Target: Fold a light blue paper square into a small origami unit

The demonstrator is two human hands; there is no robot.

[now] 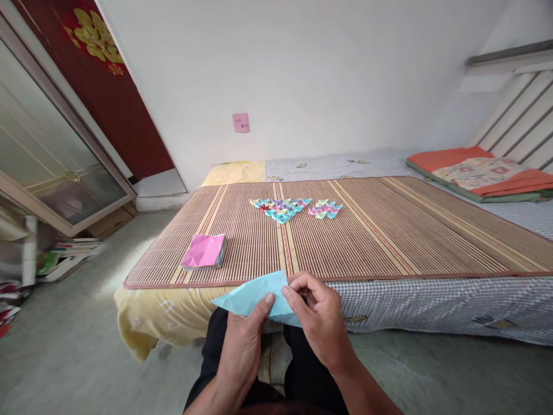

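Note:
A sheet of light blue paper [254, 291], folded and creased, is held in the air over my lap, just in front of the bed's near edge. My left hand [246, 340] grips its lower middle, thumb on top and fingers hidden beneath. My right hand [318, 314] pinches the paper's right side between thumb and forefinger. On the mat lies a stack of square paper [204, 252] with a creased pink sheet on top. Farther back sit a larger group of small folded paper boats [281, 210] in several colours and a smaller group of boats [325, 209] to its right.
A striped bamboo mat [371, 242] covers most of the low bed. Folded orange and floral bedding [479, 172] lies at the back right. A pink note [241, 122] is stuck on the white wall. Leftward stands a glass-paned door [56, 132].

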